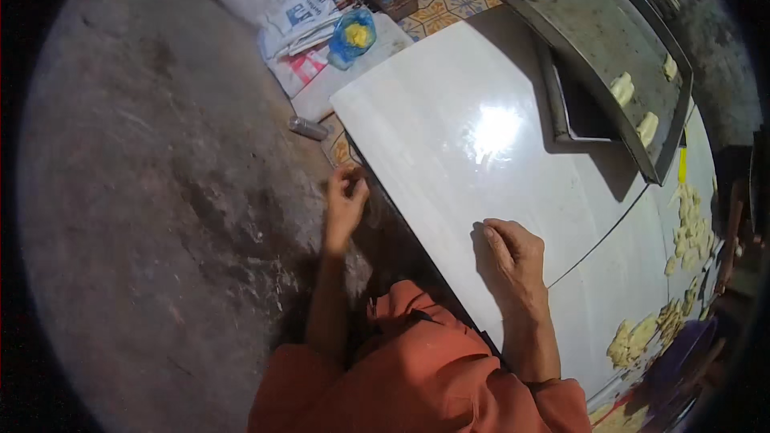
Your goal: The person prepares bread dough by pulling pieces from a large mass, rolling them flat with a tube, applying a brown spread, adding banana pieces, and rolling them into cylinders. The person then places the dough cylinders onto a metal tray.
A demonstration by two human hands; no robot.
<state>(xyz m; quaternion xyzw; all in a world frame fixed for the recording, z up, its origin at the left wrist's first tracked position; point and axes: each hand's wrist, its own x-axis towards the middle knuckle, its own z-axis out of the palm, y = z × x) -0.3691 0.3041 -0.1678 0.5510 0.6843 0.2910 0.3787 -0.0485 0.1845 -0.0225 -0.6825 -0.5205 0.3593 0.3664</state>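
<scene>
My right fingers (501, 246) bend over the tabletop (417, 120), closure unclear; my left fingers (342, 173), parted, hang past its left edge. Ahead-right, nearer my right, lies the tray (569, 12), lengthwise roughly paralleling that edge.

Small printed lettering, mostly blue, is showing on a white bag (298, 14) that is lying beyond the far left corner of the white table (417, 120). The print is sitting at a slant and appearing too small and blurred to be read with certainty. Just on the near side of the bag, a red-pink and white printed patch (306, 69) is showing, its pale marks too indistinct to make out as words. A blue plastic bag (343, 50) holding something yellow is lying right beside the print.
</scene>
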